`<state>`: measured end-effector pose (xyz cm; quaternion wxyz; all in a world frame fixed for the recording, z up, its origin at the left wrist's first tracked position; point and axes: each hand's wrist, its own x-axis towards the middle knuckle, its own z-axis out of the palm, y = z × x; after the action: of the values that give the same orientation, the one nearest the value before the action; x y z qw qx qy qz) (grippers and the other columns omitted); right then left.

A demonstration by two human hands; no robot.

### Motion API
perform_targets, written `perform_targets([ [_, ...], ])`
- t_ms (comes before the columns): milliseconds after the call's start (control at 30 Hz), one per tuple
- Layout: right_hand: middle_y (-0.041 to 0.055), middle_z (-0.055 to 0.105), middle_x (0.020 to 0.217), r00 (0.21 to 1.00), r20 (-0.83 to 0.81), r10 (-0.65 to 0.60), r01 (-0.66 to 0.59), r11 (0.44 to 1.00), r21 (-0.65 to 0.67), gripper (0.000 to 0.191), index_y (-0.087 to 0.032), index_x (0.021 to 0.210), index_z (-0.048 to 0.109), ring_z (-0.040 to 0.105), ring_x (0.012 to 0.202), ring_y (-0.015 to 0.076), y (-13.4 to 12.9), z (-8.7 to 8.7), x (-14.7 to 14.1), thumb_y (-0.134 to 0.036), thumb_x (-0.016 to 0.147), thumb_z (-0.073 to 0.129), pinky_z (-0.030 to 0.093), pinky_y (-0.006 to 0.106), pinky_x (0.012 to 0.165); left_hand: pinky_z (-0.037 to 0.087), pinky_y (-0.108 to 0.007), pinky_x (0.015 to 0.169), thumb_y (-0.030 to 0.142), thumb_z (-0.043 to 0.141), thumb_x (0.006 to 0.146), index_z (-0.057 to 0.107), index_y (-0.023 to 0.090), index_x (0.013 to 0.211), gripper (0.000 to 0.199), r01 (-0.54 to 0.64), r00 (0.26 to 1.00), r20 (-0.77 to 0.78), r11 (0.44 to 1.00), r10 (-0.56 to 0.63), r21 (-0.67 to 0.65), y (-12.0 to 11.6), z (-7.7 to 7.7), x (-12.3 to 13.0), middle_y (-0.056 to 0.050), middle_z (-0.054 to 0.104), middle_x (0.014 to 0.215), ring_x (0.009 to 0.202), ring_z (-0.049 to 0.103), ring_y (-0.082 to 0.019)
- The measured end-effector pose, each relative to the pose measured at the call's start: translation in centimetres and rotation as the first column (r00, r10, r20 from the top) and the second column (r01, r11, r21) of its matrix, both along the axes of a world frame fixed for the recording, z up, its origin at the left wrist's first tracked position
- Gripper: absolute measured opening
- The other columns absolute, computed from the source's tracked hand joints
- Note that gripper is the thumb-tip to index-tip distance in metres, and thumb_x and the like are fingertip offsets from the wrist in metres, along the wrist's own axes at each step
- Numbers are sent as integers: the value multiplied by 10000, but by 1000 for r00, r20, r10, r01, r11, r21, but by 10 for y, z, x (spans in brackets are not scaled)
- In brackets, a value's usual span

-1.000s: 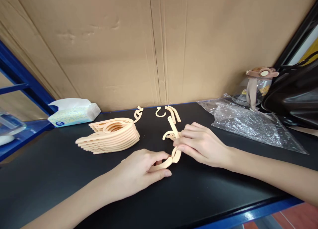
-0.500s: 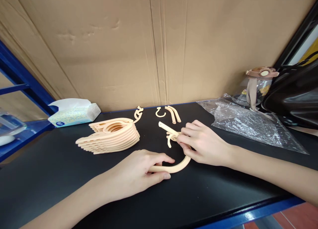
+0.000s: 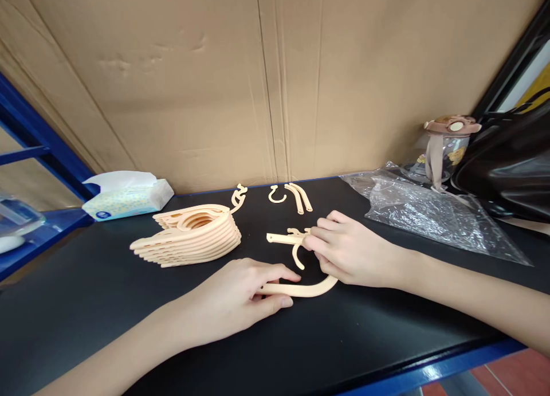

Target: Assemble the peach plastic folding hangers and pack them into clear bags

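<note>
Low over the black table, both hands hold a cream plastic folding hanger (image 3: 307,290). My left hand (image 3: 244,295) has its thumb and fingers around the end of the curved near arm. My right hand (image 3: 348,250) is closed over the joint, which its fingers hide. From under those fingers a straight arm (image 3: 283,238) with a hole at its tip points left, and a curved hook (image 3: 297,257) hangs toward me. To the left lies a stack of cream folded hangers (image 3: 193,238), near my left hand but apart from it.
At the back lie a loose hook (image 3: 277,199), two curved arms (image 3: 299,198) and a small hanger piece (image 3: 239,196). A tissue pack (image 3: 129,195) stands back left. On the right are a clear plastic bag (image 3: 429,212), a drinking bottle (image 3: 449,149) and a black bag (image 3: 507,167). Cardboard (image 3: 172,86) stands behind.
The straight arm has swung down to nearly level, and the hook has turned with it. My right hand has shifted slightly right. My left hand still grips the near arm's end.
</note>
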<state>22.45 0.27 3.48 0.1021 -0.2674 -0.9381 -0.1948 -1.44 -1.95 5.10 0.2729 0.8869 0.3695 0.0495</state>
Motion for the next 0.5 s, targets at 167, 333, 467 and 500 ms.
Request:
perform_targets([
  [167,48,630,831,999,-22,29,-30,999,-40,155,-143,943,546,479,721,174,1,2,5,-94,847,436,294,326,712,333,-186,526,349,531,907,612,278,1167,282,-13,1000,12,1000,13,6,1,1,0,40,587,681,561,509,-101],
  [333,65,646,869,999,-15,45,-45,998,-33,187,-136,986,551,514,742,180,1,6,6,-93,838,444,295,326,721,326,-185,521,347,533,907,618,277,1148,266,-7,1000,21,1000,7,9,1,0,-1,59,529,626,530,480,-91],
  [467,76,654,893,999,1,40,-40,999,-35,207,-128,1023,555,530,782,195,1,7,6,-107,838,465,302,331,740,324,-185,515,344,525,912,620,273,1154,270,-9,1000,19,1000,9,-2,2,0,0,56,526,625,529,480,-91],
  [500,76,655,898,999,1,38,-38,998,-41,211,-127,1032,554,530,788,195,1,7,6,-109,841,466,303,331,744,324,-186,516,346,523,914,621,270,1152,269,-6,1000,22,1000,6,0,2,0,0,53,531,629,532,481,-92],
])
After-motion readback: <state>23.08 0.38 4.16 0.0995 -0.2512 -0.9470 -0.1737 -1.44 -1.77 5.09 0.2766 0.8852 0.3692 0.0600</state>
